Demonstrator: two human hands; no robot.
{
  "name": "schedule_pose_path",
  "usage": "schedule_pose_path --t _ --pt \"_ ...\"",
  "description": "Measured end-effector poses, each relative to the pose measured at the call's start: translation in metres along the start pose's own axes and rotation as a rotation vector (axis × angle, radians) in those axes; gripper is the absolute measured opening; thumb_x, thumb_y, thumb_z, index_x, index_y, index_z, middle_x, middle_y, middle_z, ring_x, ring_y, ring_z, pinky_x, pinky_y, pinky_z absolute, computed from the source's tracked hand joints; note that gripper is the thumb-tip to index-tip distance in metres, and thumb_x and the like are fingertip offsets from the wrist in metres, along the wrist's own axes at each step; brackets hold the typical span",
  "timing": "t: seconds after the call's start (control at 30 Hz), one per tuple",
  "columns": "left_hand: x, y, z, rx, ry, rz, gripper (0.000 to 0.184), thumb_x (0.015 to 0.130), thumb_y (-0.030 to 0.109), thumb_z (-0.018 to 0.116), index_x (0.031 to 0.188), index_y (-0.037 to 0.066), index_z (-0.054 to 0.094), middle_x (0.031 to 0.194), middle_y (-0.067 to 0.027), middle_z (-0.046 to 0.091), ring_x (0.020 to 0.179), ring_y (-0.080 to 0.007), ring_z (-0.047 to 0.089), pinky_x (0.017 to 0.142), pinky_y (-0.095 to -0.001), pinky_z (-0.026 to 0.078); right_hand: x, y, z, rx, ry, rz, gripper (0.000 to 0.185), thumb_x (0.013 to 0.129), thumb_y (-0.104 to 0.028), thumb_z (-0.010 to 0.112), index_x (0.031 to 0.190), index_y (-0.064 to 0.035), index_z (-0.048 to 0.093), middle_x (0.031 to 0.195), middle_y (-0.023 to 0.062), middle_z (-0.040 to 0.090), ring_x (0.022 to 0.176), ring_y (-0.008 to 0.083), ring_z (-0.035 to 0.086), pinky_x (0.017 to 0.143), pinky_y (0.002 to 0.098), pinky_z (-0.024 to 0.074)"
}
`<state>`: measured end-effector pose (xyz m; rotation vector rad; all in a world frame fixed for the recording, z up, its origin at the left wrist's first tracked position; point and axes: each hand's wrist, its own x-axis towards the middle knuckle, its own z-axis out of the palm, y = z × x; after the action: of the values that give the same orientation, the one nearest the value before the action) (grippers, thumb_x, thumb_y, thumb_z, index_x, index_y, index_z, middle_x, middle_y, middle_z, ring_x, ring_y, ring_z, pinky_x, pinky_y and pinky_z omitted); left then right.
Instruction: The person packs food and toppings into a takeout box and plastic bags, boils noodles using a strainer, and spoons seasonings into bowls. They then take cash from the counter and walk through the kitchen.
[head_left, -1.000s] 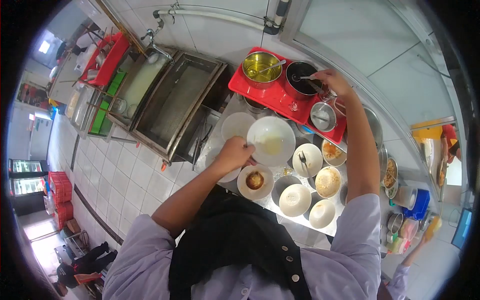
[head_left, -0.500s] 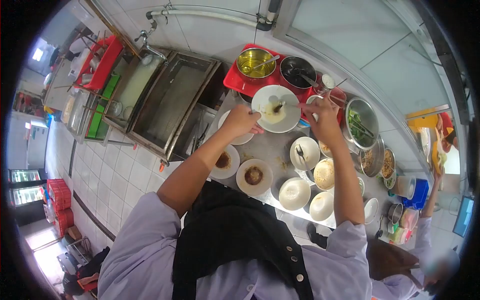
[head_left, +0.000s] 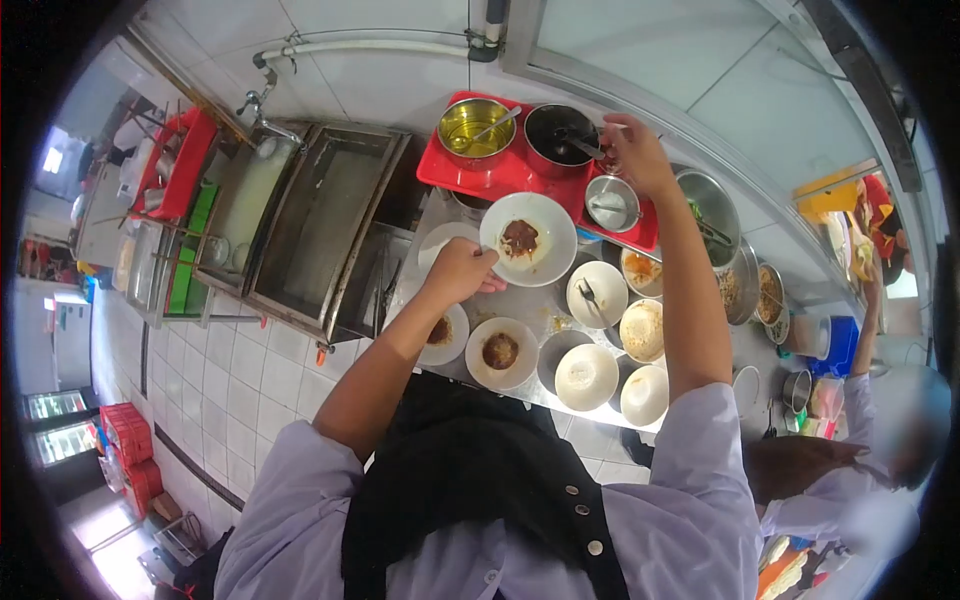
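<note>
My left hand (head_left: 466, 272) grips the near left rim of a white bowl (head_left: 555, 243), with reddish-brown sauce (head_left: 519, 239) and pale liquid inside. Out at the back right, my right hand (head_left: 637, 155) hovers over the red tray beside the dark sauce pot (head_left: 556, 138). Its fingers are curled, and I cannot make out what they hold. Just below that hand is a metal cup of white seasoning (head_left: 612, 203). The pot of yellow oil (head_left: 477, 128), with a ladle in it, stands left of the dark pot.
White bowls with brown sauce (head_left: 501, 353) sit on the steel counter near me. More bowls (head_left: 586, 377) and a bowl with a spoon (head_left: 597, 294) stand to the right, past them a bowl of greens (head_left: 708, 215). Water basins (head_left: 328, 215) lie left. A co-worker (head_left: 810, 470) is at right.
My right hand has moved from over the bowl to the back right, above the red tray. The bowl, still in my left hand, now shows a larger reddish-brown patch. The view has shifted slightly.
</note>
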<state>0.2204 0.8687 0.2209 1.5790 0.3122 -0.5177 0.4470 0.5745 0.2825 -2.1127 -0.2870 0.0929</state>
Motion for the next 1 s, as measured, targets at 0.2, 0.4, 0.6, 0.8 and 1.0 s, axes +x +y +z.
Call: schedule_pose_path --t 0.2,0.4,0.6,0.8,1.0 --pt "-0.007 -0.020 0.015 0.002 -0.047 -0.003 0.036 0.105 0.017 0.059 0.104 -0.018 0.069 0.088 -0.0235 0.078 0.079 -0.0268 0.082 0.065 -0.0304 0.066 -0.061 0.041 -0.017 -0.942 -0.086 -0.040 0.024 0.093 -0.034 0.074 0.094 -0.0107 0.083 0.090 0.0157 0.079 0.096 0.0363 0.077 0.089 0.0505 0.0586" --pt "0.000 -0.022 0.038 0.016 -0.091 -0.033 0.035 0.102 0.015 0.062 0.101 -0.019 0.068 0.088 -0.0252 0.078 0.079 -0.0277 0.082 0.063 -0.0311 0.066 -0.084 0.051 -0.012 -1.093 0.074 -0.191 0.010 0.088 -0.025 0.075 0.085 -0.0193 0.082 0.099 0.0055 0.078 0.110 0.0287 0.070 0.096 0.0471 0.0521" --pt "0.019 -0.006 0.064 0.086 -0.134 -0.015 0.034 0.104 0.015 0.063 0.099 -0.019 0.067 0.090 -0.0250 0.078 0.079 -0.0275 0.082 0.064 -0.0313 0.067 -0.092 0.062 -0.018 -1.108 0.063 -0.347 0.012 0.093 -0.022 0.073 0.095 -0.0202 0.085 0.110 0.0038 0.076 0.113 0.0291 0.066 0.096 0.0529 0.0503" --pt "0.027 -0.008 0.072 0.090 -0.156 -0.022 0.033 0.104 0.015 0.062 0.101 -0.018 0.067 0.090 -0.0251 0.078 0.080 -0.0278 0.082 0.065 -0.0312 0.067 -0.104 0.060 -0.011 -0.956 -0.070 -0.174 0.016 0.097 -0.027 0.071 0.101 -0.0184 0.084 0.109 0.0046 0.075 0.120 0.0304 0.062 0.099 0.0618 0.0447" --pt "0.030 -0.012 0.073 0.059 -0.155 -0.008 0.034 0.105 0.015 0.061 0.102 -0.018 0.066 0.090 -0.0250 0.078 0.079 -0.0281 0.082 0.065 -0.0323 0.068 -0.097 0.059 -0.012 -0.864 -0.118 -0.037 0.020 0.100 -0.026 0.067 0.109 -0.0174 0.082 0.115 0.0076 0.074 0.122 0.0347 0.061 0.100 0.0660 0.0422"
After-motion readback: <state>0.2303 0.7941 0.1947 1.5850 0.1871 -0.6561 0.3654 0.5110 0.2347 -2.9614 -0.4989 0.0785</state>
